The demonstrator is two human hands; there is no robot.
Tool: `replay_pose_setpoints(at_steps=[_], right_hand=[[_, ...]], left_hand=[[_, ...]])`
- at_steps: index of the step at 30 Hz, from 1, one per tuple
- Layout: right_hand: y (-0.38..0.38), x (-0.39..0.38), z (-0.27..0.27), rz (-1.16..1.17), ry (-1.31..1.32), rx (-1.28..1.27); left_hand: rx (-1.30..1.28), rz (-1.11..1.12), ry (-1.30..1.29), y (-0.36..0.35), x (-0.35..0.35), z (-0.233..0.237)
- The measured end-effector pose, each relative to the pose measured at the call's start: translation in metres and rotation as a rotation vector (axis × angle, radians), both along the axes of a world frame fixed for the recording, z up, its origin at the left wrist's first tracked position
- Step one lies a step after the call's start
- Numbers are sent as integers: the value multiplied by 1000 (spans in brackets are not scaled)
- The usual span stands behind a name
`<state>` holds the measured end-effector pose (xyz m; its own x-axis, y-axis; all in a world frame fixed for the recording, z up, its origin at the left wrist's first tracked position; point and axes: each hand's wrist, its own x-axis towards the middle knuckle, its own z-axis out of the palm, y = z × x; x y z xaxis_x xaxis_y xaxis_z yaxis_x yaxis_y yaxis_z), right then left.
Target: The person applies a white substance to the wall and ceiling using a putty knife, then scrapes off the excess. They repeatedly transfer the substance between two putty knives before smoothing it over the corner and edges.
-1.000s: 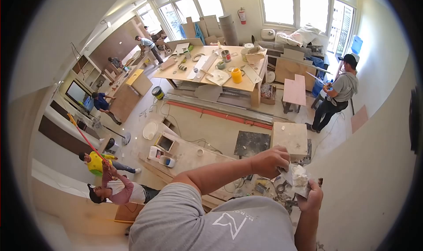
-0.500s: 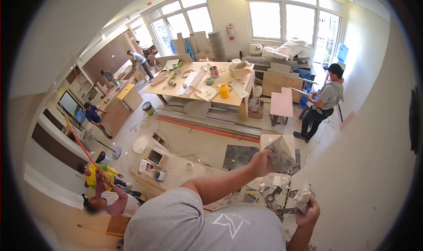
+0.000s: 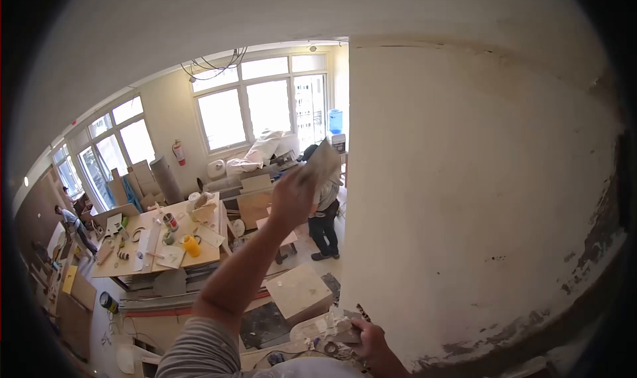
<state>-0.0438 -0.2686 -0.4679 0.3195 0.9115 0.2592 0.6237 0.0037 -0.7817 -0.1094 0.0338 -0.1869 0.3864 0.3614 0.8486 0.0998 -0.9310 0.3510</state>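
My left hand is raised near the wall's edge, fingers closed around a broad putty knife with its grey, flat blade pointing up and right. Lower down, my right hand grips a second putty knife. Pale, lumpy putty shows at its left side. Beside both hands rises the large off-white wall, patchy and rough along its lower right.
A worktable carries tins and a yellow container. A person stands beyond my left hand, partly hidden by it. Below lies a light square box; sheets and long strips are stacked under the table.
My view has swung right toward the wall. My left hand has lifted its putty knife upward; my right hand still holds its own knife low, near the wall.
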Motion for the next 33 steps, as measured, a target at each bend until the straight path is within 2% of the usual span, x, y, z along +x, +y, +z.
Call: replay_pose_setpoints(at_steps=[2, 4, 7, 10, 11, 12, 15, 19, 21, 22, 24, 28, 30, 32, 33], right_hand=[[2, 14, -15, -5, -62, 56], [1, 17, -17, -14, 84, 30], [-2, 9, -13, -59, 565, -47], [7, 21, -60, -92, 903, 1], [10, 18, -48, -96, 996, 41], [-4, 15, -33, -104, 571, 36], [9, 21, -94, -142, 1251, 163], [1, 22, -108, -238, 1463, 135], [-10, 26, -92, -228, 1032, 93], [-30, 23, -40, -171, 531, 66], [-43, 22, -4, -123, 39, 35], [-54, 29, 28, -103, 95, 10], [-52, 34, 34, -132, 626, -13], [-46, 37, 19, -214, 1651, -19], [-49, 40, 13, -210, 1654, 16]], left_hand=[[122, -36, -185, -7, 39, 46], [275, -12, -243, -11, 69, 83], [462, -76, -370, -29, 101, 123], [537, -73, -393, -48, 120, 136], [567, -62, -403, -50, 125, 137], [595, -52, -413, -51, 128, 140], [647, -11, -429, -57, 136, 144], [682, 63, -423, -62, 143, 150], [692, 83, -424, -63, 150, 154], [696, 100, -430, -67, 153, 157], [696, 137, -427, -72, 160, 160], [674, 202, -421, -83, 173, 158], [656, 218, -438, -86, 182, 156], [634, 220, -462, -90, 194, 157], [637, 217, -457, -89, 196, 156]])
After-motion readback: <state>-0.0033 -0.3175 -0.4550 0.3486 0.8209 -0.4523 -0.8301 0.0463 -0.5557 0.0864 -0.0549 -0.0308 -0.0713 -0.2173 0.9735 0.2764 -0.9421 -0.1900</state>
